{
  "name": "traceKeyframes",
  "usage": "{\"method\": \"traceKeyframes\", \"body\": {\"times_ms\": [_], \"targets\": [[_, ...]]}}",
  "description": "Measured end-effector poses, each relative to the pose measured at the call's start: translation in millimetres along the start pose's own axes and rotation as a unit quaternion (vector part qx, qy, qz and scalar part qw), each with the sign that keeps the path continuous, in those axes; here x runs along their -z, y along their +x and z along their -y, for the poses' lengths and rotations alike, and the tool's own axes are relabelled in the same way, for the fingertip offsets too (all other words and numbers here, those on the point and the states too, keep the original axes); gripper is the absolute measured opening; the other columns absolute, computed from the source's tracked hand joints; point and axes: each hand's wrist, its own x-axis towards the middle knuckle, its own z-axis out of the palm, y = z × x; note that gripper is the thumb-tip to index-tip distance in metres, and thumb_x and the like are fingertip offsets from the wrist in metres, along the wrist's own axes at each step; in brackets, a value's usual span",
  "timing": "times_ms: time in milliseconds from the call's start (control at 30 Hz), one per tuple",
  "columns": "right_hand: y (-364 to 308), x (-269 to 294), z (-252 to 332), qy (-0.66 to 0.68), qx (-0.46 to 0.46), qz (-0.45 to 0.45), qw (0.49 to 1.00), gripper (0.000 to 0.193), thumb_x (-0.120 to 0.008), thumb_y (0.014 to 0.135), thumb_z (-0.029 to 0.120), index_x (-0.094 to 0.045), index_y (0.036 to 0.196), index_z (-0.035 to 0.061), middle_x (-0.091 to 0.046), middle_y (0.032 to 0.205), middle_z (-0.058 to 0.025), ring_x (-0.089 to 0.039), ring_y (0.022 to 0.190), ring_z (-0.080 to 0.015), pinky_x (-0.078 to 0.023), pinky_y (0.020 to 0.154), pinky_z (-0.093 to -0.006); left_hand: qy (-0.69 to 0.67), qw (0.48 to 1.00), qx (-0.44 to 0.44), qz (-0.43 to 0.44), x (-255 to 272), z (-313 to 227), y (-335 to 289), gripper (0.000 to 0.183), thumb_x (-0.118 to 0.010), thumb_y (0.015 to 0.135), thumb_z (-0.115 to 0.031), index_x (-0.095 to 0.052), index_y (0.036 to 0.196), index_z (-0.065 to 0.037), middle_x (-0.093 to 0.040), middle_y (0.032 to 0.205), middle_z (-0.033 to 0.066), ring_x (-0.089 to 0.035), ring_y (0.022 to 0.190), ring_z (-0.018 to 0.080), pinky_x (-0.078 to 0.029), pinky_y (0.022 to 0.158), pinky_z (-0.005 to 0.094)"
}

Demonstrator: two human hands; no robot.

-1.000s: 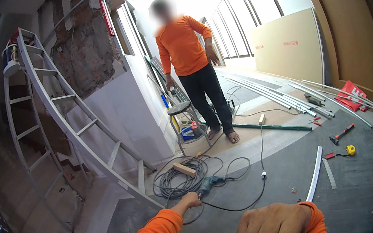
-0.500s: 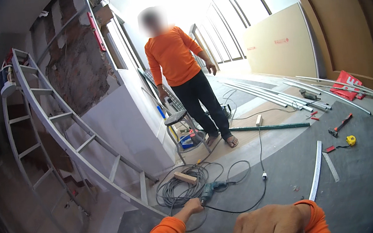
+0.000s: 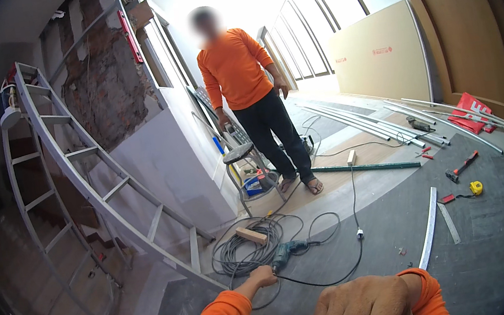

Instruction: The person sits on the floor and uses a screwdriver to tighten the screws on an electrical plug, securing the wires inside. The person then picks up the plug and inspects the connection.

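Note:
My left hand point(image 3: 263, 276) reaches out low over the grey floor, its fingers closed at the handle end of a teal power drill point(image 3: 289, 252). The drill lies beside a coil of grey cable point(image 3: 238, 253), and a thin black cord point(image 3: 345, 253) loops away from it to the right. My right hand point(image 3: 358, 305) is close to the camera at the lower edge, back up with its fingers curled downward. What lies under it is hidden. Both my sleeves are orange.
Another person in an orange shirt point(image 3: 234, 65) stands beside a metal stool point(image 3: 240, 156). A curved metal ladder frame point(image 3: 98, 183) leans at left. A wooden block point(image 3: 251, 235), a hammer point(image 3: 462, 166), a yellow tape measure point(image 3: 475, 187) and long metal profiles point(image 3: 354, 120) lie on the floor.
My left hand stays at the drill and my right hand stays low. The other person has shifted a little and now stands still by the stool.

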Motion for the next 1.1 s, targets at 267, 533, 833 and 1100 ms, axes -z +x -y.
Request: {"method": "traceKeyframes", "body": {"times_ms": [267,533,833,1100], "targets": [[-3,4,-5,0.013,0.013,0.016,1.0,0.053,-0.061,0.103,0.042,-0.055,0.064,0.0055,-0.049,0.056,-0.0049,-0.046,0.04,-0.0195,-0.031,0.04,-0.0339,-0.018,1.0,-0.006,-0.001,1,-1,-4,0.036,-0.068,0.084,-0.029,-0.076,0.109,-0.004,-0.077,0.099,0.0159,-0.075,0.087,0.0286,-0.057,0.077,0.0399],[-3,9,-17,0.016,0.048,0.049,0.998,0.043,-0.075,0.094,0.039,-0.061,0.069,0.006,-0.056,0.06,-0.0036,-0.054,0.044,-0.0189,-0.037,0.042,-0.032,-0.018,1.0,-0.008,0.01,8,-8,-15,0.043,-0.069,0.086,-0.029,-0.072,0.121,-0.006,-0.076,0.106,0.0158,-0.074,0.087,0.0278,-0.057,0.076,0.0393],[-3,10,-20,0.017,0.057,0.06,0.996,0.04,-0.081,0.089,0.037,-0.064,0.071,0.0062,-0.059,0.062,-0.0031,-0.058,0.046,-0.0186,-0.04,0.042,-0.0311,-0.019,1.0,-0.016,0.013,5,-6,-9,0.041,-0.07,0.087,-0.032,-0.073,0.119,-0.007,-0.076,0.102,0.0141,-0.074,0.086,0.0262,-0.057,0.075,0.0391],[-2,6,-15,0.018,0.04,0.049,0.998,0.04,-0.08,0.09,0.037,-0.064,0.071,0.006,-0.059,0.062,-0.0034,-0.057,0.046,-0.0186,-0.04,0.042,-0.0311,-0.013,1.0,-0.028,0.007,8,-5,-13,0.04,-0.071,0.087,-0.033,-0.073,0.117,-0.007,-0.076,0.1,0.0122,-0.074,0.085,0.025,-0.056,0.075,0.0387]]}}
